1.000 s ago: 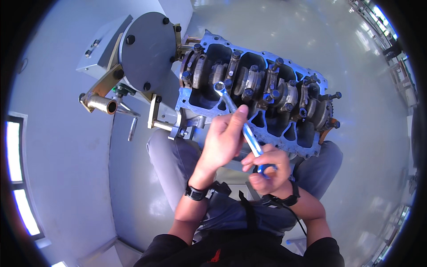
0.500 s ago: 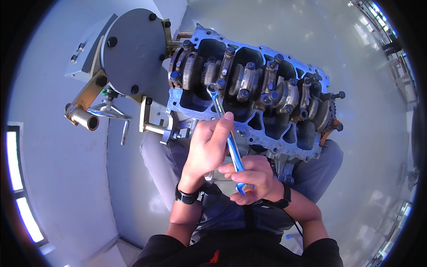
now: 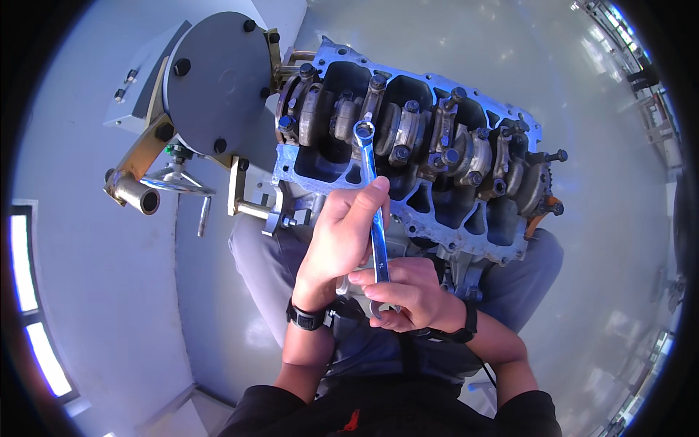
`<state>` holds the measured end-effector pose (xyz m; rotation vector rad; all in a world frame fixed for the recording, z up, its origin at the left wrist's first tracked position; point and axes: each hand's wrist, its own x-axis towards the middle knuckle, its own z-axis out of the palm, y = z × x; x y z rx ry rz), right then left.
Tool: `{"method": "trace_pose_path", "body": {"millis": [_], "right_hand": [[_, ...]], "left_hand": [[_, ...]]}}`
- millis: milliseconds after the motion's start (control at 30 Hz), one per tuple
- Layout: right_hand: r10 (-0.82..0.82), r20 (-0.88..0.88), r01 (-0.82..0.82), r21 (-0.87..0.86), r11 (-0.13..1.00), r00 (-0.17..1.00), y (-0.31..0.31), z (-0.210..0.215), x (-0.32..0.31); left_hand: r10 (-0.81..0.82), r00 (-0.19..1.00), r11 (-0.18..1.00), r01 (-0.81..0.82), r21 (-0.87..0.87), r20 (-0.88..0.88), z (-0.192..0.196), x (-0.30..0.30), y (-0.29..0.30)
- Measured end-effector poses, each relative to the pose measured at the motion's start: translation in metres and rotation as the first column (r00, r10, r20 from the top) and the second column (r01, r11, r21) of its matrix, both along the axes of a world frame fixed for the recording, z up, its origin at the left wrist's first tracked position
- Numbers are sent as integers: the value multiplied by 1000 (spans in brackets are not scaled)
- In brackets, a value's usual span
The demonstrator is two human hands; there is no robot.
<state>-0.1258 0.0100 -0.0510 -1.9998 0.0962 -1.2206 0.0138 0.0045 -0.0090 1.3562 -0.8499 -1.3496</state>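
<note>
Wrench points ring-first forward, long axis leaning slightly left.

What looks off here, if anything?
Nothing visibly spilled or broken. One bolt at the right end of the engine block sticks out with its shank showing, so it may not be fully seated. The wrench looks fine.

Wrench swung more upright; ring end shifted right, now over near end of cap; open end shifted left
</note>
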Motion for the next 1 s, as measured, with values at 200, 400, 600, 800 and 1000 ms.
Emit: {"method": "trace_pose_path", "body": {"millis": [200,400,600,800,1000], "right_hand": [[-1,-30,1,10,1000,1000,4,1,-2],[-116,41,108,164,981,992,16,-4,-13],[-434,228,244,565,788,872,1,8,-15],[-590,177,436,517,737,788,-31,26,-40],[-578,245,538,212,816,779,-18,25,-46]], "left_hand": [[-42,989,999,41,-8,-142,-3,2,3],[-64,975,996,75,44,-215,4,-10,2],[-110,917,993,116,-7,-384,2,-26,-18],[-22,970,998,5,-69,-241,13,-60,-35],[232,922,959,-270,-84,-311,10,-56,-20]]}}
